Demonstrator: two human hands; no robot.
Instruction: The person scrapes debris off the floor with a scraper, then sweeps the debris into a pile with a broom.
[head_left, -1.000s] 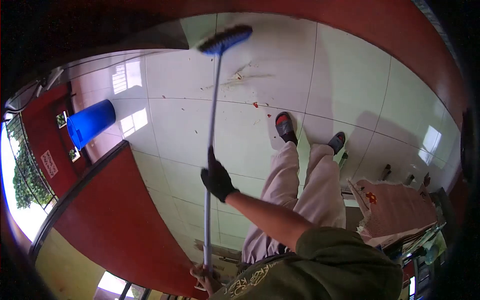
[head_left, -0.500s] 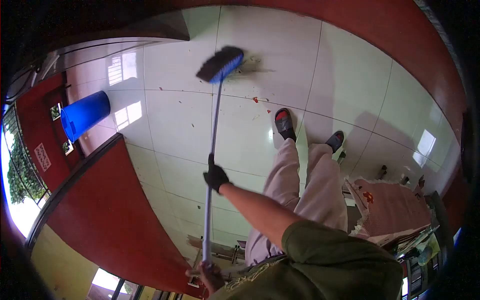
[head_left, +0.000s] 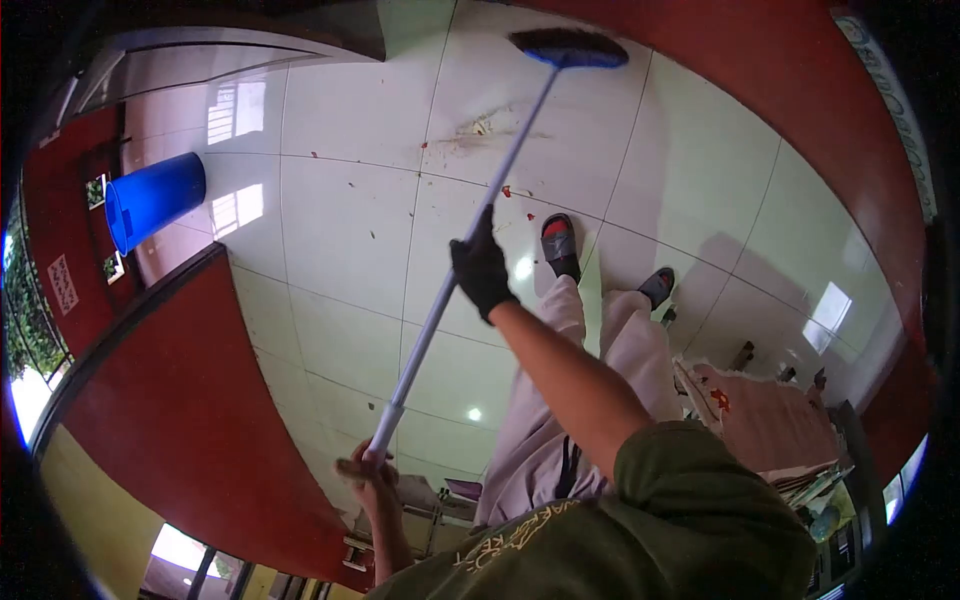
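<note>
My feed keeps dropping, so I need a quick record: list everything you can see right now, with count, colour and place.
broom: one, blue head, pale handle, slanting across the floor, head at top.
debris: scattered bits, brownish and red, on the tiles below the broom head.
bucket: one, blue, lying at the left by the red wall.
floor tiles: many, pale green-white, glossy.
red wall: one, curving along the lower left.
sandals: two, black, one with red, on the person's feet.
right hand: black glove, gripping mid-handle.
left hand: bare, holding the handle's end.
</note>
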